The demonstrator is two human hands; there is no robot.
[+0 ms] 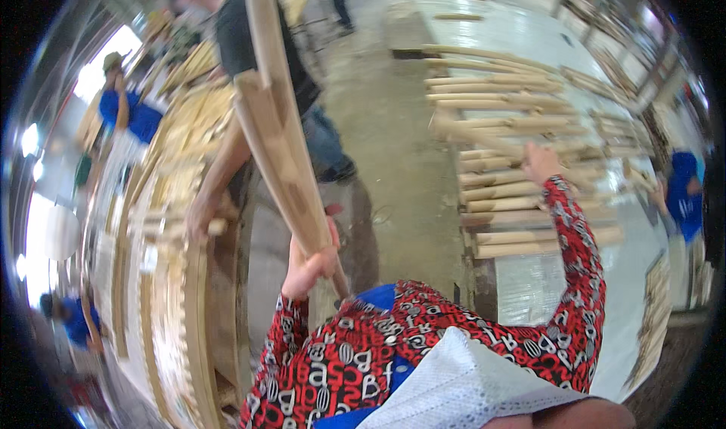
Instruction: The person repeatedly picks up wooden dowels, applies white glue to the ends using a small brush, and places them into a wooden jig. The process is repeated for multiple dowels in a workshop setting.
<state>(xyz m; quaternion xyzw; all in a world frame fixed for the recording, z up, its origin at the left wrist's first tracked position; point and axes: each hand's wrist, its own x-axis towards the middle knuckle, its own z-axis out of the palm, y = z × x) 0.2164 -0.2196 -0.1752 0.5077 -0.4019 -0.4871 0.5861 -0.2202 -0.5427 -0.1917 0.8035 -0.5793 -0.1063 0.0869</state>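
Left hand [308, 266]: grip closed round lower part of bundled poles [293, 161], which slant upward in front of co-worker [231, 42]. Right hand [541, 164] stretched over white-topped desk [639, 274], at end of tilted pole [480, 133]; blurred, cannot tell whether grip is closed on it. Row of poles [503, 191] lies side by side on desk, to right of floor [412, 232]. Co-worker's hand [203, 216] near light wood stack [174, 293], left.

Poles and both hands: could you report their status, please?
Left hand holding poles. Right hand at table rods, grip unclear. Co-worker behind the poles in view.
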